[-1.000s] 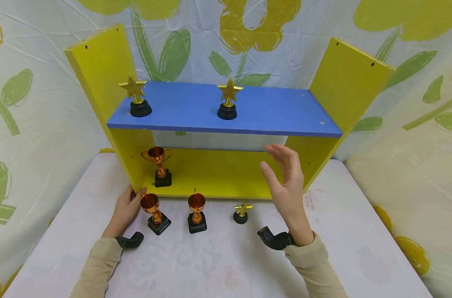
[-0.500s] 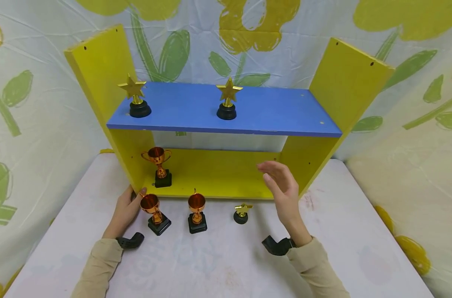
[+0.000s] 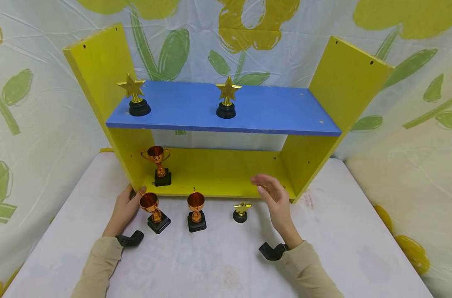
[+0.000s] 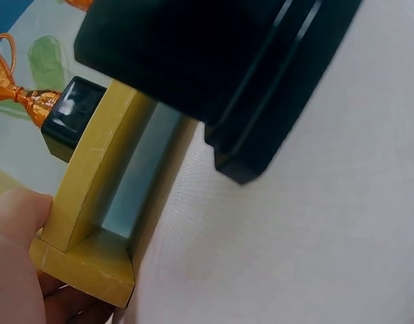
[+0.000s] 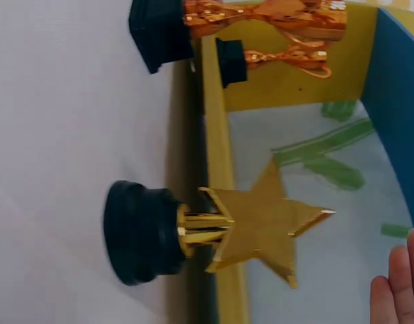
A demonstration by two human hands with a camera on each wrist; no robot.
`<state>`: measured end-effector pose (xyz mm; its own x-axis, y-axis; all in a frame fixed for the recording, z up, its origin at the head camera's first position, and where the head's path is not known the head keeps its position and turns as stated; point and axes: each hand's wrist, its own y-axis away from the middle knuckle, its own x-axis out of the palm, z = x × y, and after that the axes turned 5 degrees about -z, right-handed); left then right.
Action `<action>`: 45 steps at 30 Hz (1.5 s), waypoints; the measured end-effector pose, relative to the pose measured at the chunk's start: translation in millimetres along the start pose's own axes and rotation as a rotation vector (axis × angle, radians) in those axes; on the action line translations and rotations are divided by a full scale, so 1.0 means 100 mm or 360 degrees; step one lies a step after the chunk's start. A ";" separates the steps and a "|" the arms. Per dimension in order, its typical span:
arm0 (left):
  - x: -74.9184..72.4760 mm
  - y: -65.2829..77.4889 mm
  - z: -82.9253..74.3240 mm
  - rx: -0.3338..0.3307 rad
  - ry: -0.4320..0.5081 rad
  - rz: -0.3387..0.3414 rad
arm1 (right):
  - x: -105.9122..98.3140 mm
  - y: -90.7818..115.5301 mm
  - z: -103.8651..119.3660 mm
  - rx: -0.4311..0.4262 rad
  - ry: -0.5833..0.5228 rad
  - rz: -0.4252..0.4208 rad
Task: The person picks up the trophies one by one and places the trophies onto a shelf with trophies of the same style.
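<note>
My left hand grips the lower left corner of the yellow and blue shelf; in the left wrist view the thumb lies on the board and fingers show beneath. Beside it on the table stands a copper-coloured trophy cup, and another trophy cup stands to its right. My right hand hovers, fingers relaxed and holding nothing, just right of a gold star trophy on the table. In the right wrist view that star trophy has a round black base, and only several fingertips of the hand show.
Two gold star trophies, one at the left and one mid-shelf, stand on the blue board. A third cup is on the lower yellow board at left. Yellow side panels rise at both ends. Floral cloth hangs behind.
My right hand has come down from in front of the shelf and slightly left, closer to the star trophy on the table. The left hand stays at the shelf corner.
</note>
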<state>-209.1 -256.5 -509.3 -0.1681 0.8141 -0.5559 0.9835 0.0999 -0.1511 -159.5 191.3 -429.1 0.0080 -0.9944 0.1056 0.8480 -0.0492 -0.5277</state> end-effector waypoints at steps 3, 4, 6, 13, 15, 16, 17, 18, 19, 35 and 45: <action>-0.01 -0.02 0.01 -0.0017 0.0004 -0.0007 | 0.00 0.04 -0.10 0.0025 -0.0009 0.0008; -0.01 -0.03 0.01 -0.0025 0.0003 -0.0007 | 0.01 0.05 -0.13 0.0024 -0.0015 0.0007; -0.01 -0.05 0.01 -0.0033 -0.0001 -0.0018 | 0.01 0.07 -0.19 0.0010 -0.0032 0.0015; 0.01 -0.07 0.02 -0.0034 0.0007 -0.0080 | 0.05 0.16 -0.35 -0.0017 -0.0058 0.0024; 0.02 -0.08 0.01 -0.0052 0.0012 -0.0084 | 0.06 0.17 -0.38 -0.0034 -0.0087 0.0019; 0.02 -0.09 0.01 -0.0059 0.0018 -0.0085 | 0.06 0.17 -0.39 -0.0046 -0.0112 0.0013; 0.03 -0.10 0.01 -0.0063 0.0024 -0.0084 | 0.06 0.18 -0.42 -0.0056 -0.0140 0.0008; 0.03 -0.10 0.01 -0.0064 0.0029 -0.0082 | 0.06 0.19 -0.44 -0.0057 -0.0182 0.0003; 0.03 -0.10 0.01 -0.0067 0.0033 -0.0082 | 0.07 0.20 -0.46 -0.0054 -0.0223 0.0001; 0.06 0.01 -0.05 -0.0120 0.0075 -0.0096 | -0.02 0.34 -0.61 -0.0051 -0.0125 0.0141; 0.04 0.05 -0.02 -0.0099 0.0056 -0.0083 | -0.01 0.39 -0.60 -0.0070 -0.0112 0.0216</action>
<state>-204.9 -251.6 -510.6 -0.2181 0.8263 -0.5192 0.9758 0.1774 -0.1275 -157.7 185.1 -500.5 0.1593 -0.9832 0.0887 0.8126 0.0796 -0.5774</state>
